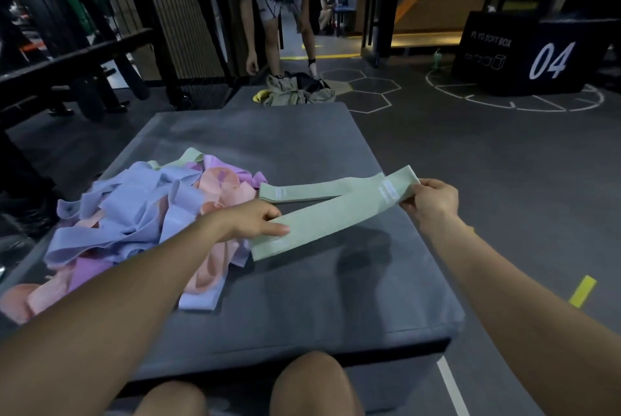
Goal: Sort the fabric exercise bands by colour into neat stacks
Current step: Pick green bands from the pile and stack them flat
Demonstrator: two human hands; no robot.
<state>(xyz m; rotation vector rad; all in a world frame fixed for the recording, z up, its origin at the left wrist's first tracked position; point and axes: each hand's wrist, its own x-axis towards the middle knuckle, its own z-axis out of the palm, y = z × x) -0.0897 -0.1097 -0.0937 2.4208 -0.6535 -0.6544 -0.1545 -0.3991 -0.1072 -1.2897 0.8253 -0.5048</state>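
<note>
- the left hand (258,219) pinches the near end of a green band (322,217), fingers curled over its edge, while the right hand (433,197) pinches the far end, so the band is pulled flat between them just above the grey mat (302,298).
- held taut like that, it looks ready to be laid straight, not dropped in a heap.
- a second green band (302,192) already lies flat on the mat, just behind the held one; that seems to be the start of the green stack.
- the unsorted pile (141,214) of blue, pink and purple bands sits to the left, apart from the greens, with a bit of green poking out at the back.
</note>
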